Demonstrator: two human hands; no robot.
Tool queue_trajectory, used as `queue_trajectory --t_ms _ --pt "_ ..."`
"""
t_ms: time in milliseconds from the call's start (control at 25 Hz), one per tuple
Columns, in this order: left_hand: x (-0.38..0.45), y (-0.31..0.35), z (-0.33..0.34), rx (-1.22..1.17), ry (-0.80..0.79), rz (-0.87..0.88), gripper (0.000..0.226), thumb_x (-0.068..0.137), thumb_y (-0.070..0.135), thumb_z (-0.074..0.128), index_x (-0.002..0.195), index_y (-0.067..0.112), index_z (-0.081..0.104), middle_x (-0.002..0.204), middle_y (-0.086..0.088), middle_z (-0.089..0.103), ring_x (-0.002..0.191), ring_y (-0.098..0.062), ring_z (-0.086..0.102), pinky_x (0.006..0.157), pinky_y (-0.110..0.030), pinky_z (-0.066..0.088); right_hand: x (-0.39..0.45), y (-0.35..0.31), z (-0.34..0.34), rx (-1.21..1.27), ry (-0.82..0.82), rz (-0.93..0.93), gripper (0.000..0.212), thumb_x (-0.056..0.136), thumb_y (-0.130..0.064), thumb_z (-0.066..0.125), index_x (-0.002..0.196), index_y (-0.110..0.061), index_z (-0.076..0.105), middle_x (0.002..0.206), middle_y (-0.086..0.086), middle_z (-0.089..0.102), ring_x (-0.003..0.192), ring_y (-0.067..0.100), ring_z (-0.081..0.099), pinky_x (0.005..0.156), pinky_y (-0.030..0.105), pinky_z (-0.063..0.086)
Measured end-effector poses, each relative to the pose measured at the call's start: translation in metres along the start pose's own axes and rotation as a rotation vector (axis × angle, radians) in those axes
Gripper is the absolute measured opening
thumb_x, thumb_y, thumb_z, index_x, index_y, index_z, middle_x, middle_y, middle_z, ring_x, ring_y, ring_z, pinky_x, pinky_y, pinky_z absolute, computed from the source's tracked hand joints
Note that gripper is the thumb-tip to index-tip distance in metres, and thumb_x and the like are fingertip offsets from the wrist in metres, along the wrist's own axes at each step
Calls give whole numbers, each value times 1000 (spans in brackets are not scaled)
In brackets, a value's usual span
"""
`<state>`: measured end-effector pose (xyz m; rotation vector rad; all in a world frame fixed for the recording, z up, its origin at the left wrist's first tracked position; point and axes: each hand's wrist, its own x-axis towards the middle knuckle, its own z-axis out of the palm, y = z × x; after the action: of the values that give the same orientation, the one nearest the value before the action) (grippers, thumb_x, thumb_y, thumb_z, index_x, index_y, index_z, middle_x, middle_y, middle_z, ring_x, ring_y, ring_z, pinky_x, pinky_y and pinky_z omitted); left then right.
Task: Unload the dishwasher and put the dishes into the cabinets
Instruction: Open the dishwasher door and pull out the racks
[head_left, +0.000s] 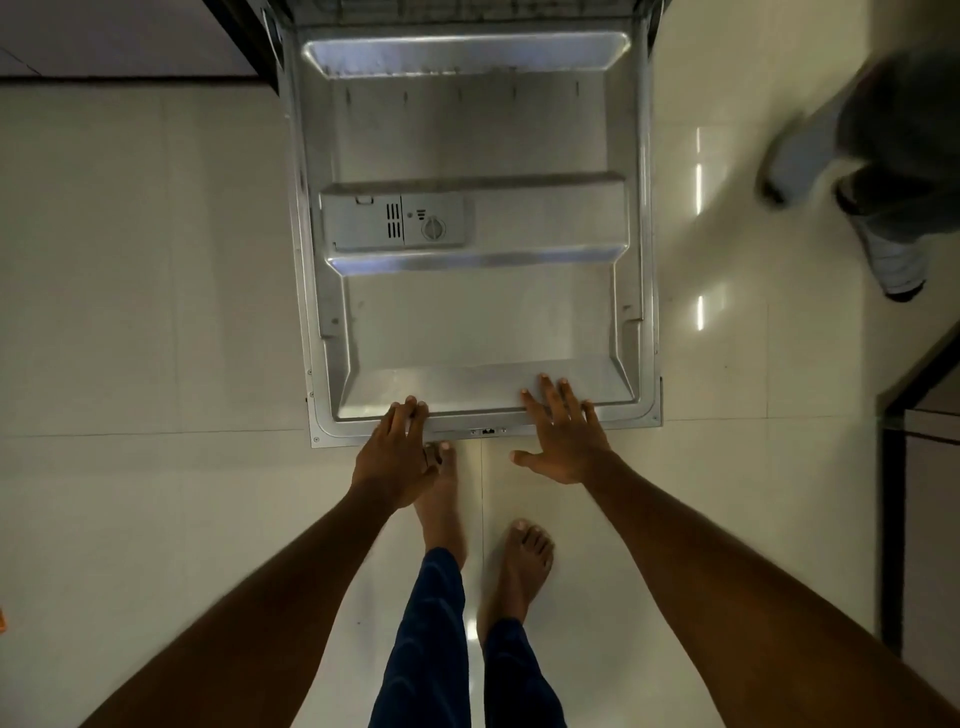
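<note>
**Both hands at the front edge of the lowered dishwasher door**

Pale, glossy floor tiles (156, 312) fill most of the view, catching a few bright reflections on the right. Down onto this floor hangs the dishwasher door (472, 322), fully lowered and seen from above, its steel inner face turned up. A grey detergent dispenser (393, 223) with a round dial sits in the left half of the door's raised middle band. At the very top of the view a dark strip of the dishwasher rack (467, 10) shows, too dim to tell what it holds.

The left hand (397, 457) lies over the door's near edge, left of centre, fingers bent down over the rim so that they grasp it. The right hand (563, 436) rests on the same edge further right, fingers straight and spread flat on the metal, thumb held out to the side, gripping nothing.

Below the hands stand the person's two bare feet (514, 566) on the tiles, legs in dark blue trousers. In the upper right a blurred second person (883, 171) in grey clothing is on the floor tiles. Dark cabinet fronts (919, 467) run along the right edge.
</note>
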<state>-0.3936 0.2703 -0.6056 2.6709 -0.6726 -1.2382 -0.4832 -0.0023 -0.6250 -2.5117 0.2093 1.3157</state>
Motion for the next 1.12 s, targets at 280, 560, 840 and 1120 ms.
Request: queue_trajectory --t_ms 280,560,840,1120 --pt "-44 -8 -100 -63 287 -9 70 107 54 31 167 21 13 171 -2 23 158 -24 23 126 -45 29 -84 -44 -57 252 381 183 93 89 -91 14 165 -43 -7 173 6 -26 161 30 -15 129 59 2" --pt "-51 -1 -275 -139 518 -23 74 101 47 42 165 17 20 169 -3 30 153 -24 34 123 -38 33 -126 -58 -194 350 624 296 88 92 -86 23 161 -34 36 175 12 14 155 43 29 114 67 39" --pt "72 46 -429 -52 460 96 83 96 32 69 162 12 23 166 -9 32 152 -26 34 123 -38 34 -42 -37 -397 280 629 56 86 95 -80 19 155 -24 45 173 9 20 158 31 25 125 55 29" --pt "233 74 -497 93 364 142 87 100 31 63 165 7 9 172 -16 12 159 -35 17 128 -41 21 120 -20 -537 59 607 -116 77 106 -44 51 167 -13 16 174 12 14 161 32 16 130 47 20"
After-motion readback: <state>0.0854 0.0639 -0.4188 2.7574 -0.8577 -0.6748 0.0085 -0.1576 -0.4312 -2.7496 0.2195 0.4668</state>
